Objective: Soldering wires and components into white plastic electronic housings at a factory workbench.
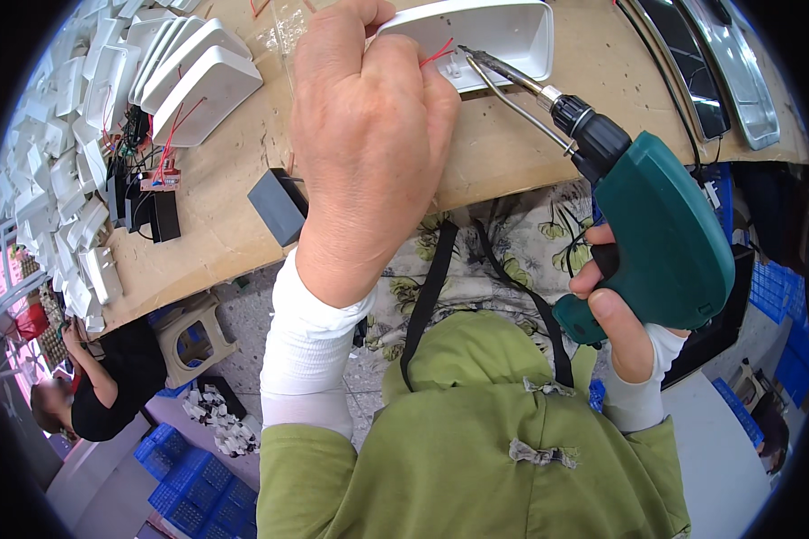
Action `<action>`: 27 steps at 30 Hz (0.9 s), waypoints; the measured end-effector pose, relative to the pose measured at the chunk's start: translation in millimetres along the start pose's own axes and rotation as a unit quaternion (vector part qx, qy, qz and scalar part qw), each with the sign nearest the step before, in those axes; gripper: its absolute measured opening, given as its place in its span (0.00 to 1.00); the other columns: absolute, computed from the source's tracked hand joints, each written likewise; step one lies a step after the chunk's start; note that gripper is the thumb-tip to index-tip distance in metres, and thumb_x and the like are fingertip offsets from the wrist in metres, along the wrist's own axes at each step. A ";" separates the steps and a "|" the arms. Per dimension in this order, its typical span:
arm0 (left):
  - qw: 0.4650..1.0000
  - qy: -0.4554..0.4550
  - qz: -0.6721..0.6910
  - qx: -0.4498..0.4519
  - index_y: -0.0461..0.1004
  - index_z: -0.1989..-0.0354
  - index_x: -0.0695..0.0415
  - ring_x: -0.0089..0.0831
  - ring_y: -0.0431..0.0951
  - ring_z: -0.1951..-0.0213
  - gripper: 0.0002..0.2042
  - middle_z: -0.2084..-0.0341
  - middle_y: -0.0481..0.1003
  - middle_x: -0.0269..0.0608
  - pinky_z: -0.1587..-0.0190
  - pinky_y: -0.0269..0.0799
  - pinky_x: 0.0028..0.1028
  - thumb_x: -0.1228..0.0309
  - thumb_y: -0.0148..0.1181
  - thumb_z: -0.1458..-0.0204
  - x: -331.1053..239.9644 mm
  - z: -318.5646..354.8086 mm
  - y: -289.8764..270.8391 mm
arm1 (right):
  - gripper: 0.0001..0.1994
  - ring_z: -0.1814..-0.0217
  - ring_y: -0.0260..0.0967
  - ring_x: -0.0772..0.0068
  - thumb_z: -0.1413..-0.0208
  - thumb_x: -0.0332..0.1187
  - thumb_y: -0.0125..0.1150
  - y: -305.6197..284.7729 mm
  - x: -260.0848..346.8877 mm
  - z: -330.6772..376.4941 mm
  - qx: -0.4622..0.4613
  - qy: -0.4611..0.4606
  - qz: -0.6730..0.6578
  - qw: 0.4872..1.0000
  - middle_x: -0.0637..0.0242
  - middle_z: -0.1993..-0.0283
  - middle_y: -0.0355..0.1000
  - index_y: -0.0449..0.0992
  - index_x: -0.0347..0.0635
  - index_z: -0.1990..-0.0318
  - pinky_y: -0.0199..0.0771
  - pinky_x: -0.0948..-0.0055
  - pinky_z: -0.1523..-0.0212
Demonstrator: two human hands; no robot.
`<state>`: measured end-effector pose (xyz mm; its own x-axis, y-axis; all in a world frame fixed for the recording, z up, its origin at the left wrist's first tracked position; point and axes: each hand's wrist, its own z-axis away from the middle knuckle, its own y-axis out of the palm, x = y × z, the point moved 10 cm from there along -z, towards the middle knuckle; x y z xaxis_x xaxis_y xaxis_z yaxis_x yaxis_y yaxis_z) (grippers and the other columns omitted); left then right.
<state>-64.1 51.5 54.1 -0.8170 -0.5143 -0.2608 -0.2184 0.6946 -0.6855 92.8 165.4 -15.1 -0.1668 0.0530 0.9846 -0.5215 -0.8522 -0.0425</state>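
Observation:
My left hand (368, 153) is closed at the left end of a white plastic case (526, 36), its fingertips hidden behind the knuckles. Thin red wires (439, 56) stick up inside the case's open side. In my right hand (627, 337) is a dark green soldering gun (670, 229), fingers wrapped round its handle by the black trigger. Its dark tip and a thin bent metal tube beside it reach into the case, close to the wires; whether they touch, I cannot tell. A dark grey block (277, 208) sits by my left wrist at the table's edge.
White cases (211, 94) stand in a row at the left, beside a large heap of white parts (54, 162). Near them lie a wired circuit board (162, 171) and black boxes (157, 216). Shiny panels (683, 72) lie far right. Another person (121, 377) is at lower left, near a stool (193, 337).

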 end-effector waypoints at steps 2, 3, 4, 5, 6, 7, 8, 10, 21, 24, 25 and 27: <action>1.000 0.010 -0.005 -0.004 0.71 0.78 0.65 0.36 0.70 0.67 0.03 0.67 0.68 0.47 0.66 0.67 0.27 0.79 0.55 0.63 -0.8 0.0 -0.5 | 0.25 0.71 0.67 0.74 0.62 0.25 0.54 -1.2 0.9 0.8 -0.011 -0.007 -0.005 1.000 0.55 0.59 0.67 0.63 0.30 0.51 0.68 0.77 0.70; 1.000 0.021 -0.011 -0.007 0.71 0.78 0.65 0.36 0.70 0.67 0.03 0.68 0.68 0.47 0.66 0.67 0.28 0.79 0.55 0.63 -2.4 0.2 -1.4 | 0.25 0.71 0.67 0.74 0.62 0.25 0.54 -0.7 1.2 1.0 -0.010 -0.007 -0.004 1.000 0.55 0.59 0.67 0.63 0.30 0.51 0.68 0.77 0.70; 1.000 0.020 -0.011 -0.008 0.71 0.78 0.65 0.36 0.70 0.67 0.03 0.68 0.68 0.47 0.66 0.67 0.28 0.79 0.55 0.63 -2.2 0.2 -1.5 | 0.25 0.70 0.67 0.74 0.62 0.25 0.54 -0.6 0.2 1.0 -0.011 0.001 -0.008 1.000 0.55 0.59 0.67 0.63 0.30 0.51 0.68 0.77 0.70; 1.000 0.020 -0.016 -0.004 0.71 0.77 0.65 0.36 0.70 0.68 0.03 0.67 0.68 0.47 0.66 0.67 0.28 0.79 0.56 0.63 -2.2 0.1 -1.1 | 0.25 0.70 0.67 0.74 0.62 0.25 0.55 -0.5 -0.8 1.0 -0.013 0.009 -0.012 1.000 0.55 0.59 0.67 0.63 0.31 0.51 0.69 0.77 0.70; 1.000 0.020 -0.020 -0.001 0.71 0.77 0.65 0.36 0.71 0.68 0.03 0.67 0.69 0.47 0.66 0.67 0.28 0.79 0.56 0.63 -2.3 0.0 -0.8 | 0.25 0.70 0.67 0.74 0.62 0.25 0.55 -0.1 -0.2 0.8 -0.012 0.008 -0.012 1.000 0.55 0.59 0.67 0.63 0.31 0.51 0.69 0.77 0.70; 1.000 0.020 -0.020 -0.001 0.71 0.77 0.65 0.36 0.71 0.68 0.03 0.67 0.69 0.47 0.66 0.67 0.28 0.79 0.56 0.63 -5.6 -2.7 -3.5 | 0.25 0.70 0.67 0.74 0.62 0.25 0.55 0.1 0.8 0.6 -0.012 0.003 -0.018 1.000 0.55 0.59 0.67 0.62 0.31 0.51 0.69 0.77 0.69; 1.000 -0.013 -0.003 0.024 0.69 0.77 0.65 0.40 0.69 0.69 0.04 0.68 0.67 0.50 0.67 0.66 0.30 0.81 0.55 0.64 -5.3 -7.9 -4.0 | 0.25 0.70 0.67 0.74 0.62 0.24 0.55 0.2 1.6 0.4 -0.012 -0.003 -0.024 1.000 0.55 0.59 0.66 0.62 0.31 0.50 0.69 0.77 0.69; 0.998 -0.045 0.013 0.048 0.66 0.77 0.64 0.44 0.68 0.69 0.05 0.68 0.66 0.52 0.68 0.66 0.33 0.83 0.54 0.65 -4.2 -11.0 -2.5 | 0.25 0.70 0.67 0.74 0.62 0.24 0.55 0.1 0.7 0.4 -0.013 0.000 -0.027 1.000 0.55 0.59 0.66 0.62 0.31 0.50 0.69 0.77 0.69; 0.999 0.027 0.016 -0.012 0.65 0.79 0.65 0.44 0.68 0.70 0.05 0.69 0.66 0.53 0.69 0.65 0.33 0.83 0.54 0.66 -4.6 -6.4 -6.6 | 0.23 0.71 0.66 0.73 0.61 0.25 0.56 -1.0 -0.5 2.5 -0.014 0.010 -0.006 1.000 0.59 0.63 0.66 0.63 0.32 0.53 0.67 0.75 0.70; 0.996 -0.067 0.042 0.038 0.65 0.79 0.65 0.44 0.68 0.70 0.05 0.69 0.66 0.53 0.69 0.65 0.33 0.83 0.54 0.65 -1.1 -11.5 -4.8 | 0.23 0.71 0.66 0.72 0.61 0.26 0.57 -2.0 0.5 1.4 -0.022 0.011 -0.011 1.000 0.59 0.63 0.65 0.63 0.32 0.53 0.67 0.74 0.70; 0.996 -0.067 0.042 0.038 0.65 0.79 0.65 0.44 0.68 0.70 0.05 0.69 0.66 0.53 0.69 0.65 0.33 0.83 0.54 0.65 -1.7 -11.8 -5.1 | 0.23 0.71 0.66 0.72 0.61 0.26 0.57 -2.8 -1.0 1.7 -0.022 0.012 -0.006 1.000 0.59 0.63 0.65 0.63 0.32 0.53 0.67 0.74 0.69; 0.996 -0.070 0.037 0.037 0.65 0.79 0.64 0.44 0.68 0.70 0.05 0.69 0.66 0.52 0.69 0.65 0.33 0.83 0.54 0.65 -1.5 -11.9 -5.6 | 0.23 0.71 0.66 0.72 0.61 0.26 0.57 -3.1 -1.6 2.4 -0.021 0.013 -0.001 1.000 0.59 0.63 0.65 0.63 0.32 0.53 0.67 0.74 0.69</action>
<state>-68.0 54.4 66.4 -0.7463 -0.5320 -0.4001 -0.1171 0.6966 -0.7078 96.7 166.7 -16.2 -0.1867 0.0694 0.9800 -0.5570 -0.8292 -0.0474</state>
